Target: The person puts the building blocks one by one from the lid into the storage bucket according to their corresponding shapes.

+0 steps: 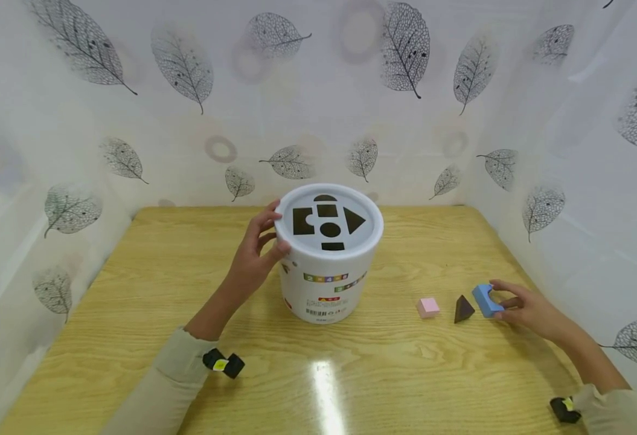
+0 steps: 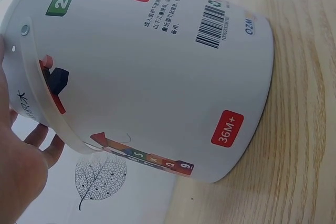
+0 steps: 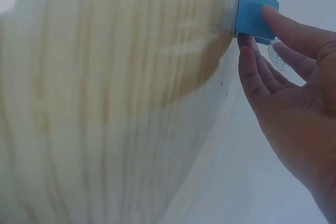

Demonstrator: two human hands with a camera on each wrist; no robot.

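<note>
A white bucket (image 1: 323, 284) with a shape-cut lid (image 1: 316, 237) stands upright on the wooden table. My left hand (image 1: 258, 241) grips it at the upper left, thumb toward the front and fingers along the rim; the left wrist view shows the printed bucket wall (image 2: 157, 77) close by. At the right, my right hand (image 1: 527, 311) pinches a blue block (image 1: 483, 300) with a rounded notch. In the right wrist view, the thumb lies on one face of the blue block (image 3: 256, 17). A dark triangular block (image 1: 464, 309) is just left of it, then a pink block (image 1: 428, 307).
The wooden table (image 1: 188, 278) is bounded at the back and sides by a pale curtain (image 1: 318, 109) printed with leaves. Dark openings of several shapes, one a triangle (image 1: 353, 220), pass through the lid. Light glares on the table's front.
</note>
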